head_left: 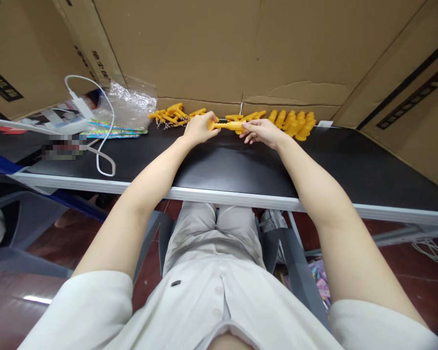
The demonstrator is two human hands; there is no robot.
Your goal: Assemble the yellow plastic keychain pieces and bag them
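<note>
My left hand (201, 129) is closed round the left end of an orange plastic piece (223, 126) with a narrow, ridged stem. My right hand (260, 131) pinches its thicker right end between thumb and fingers. Whether this is one piece or two joined parts I cannot tell. Behind the left hand lies a pile of orange corkscrews (171, 114) with T-shaped handles and silvery spirals. Several orange handles (245, 116) lie just behind the held piece. Beside the right hand, orange bottle-shaped sleeves (294, 122) are lined up in rows.
Cardboard panels (219, 53) wall in the back and sides of the black tabletop (237, 167). At the left are clear plastic bags (129, 102), colourful packets (113, 130) and a looped white cable (111, 116). A metal edge (219, 195) runs along the front.
</note>
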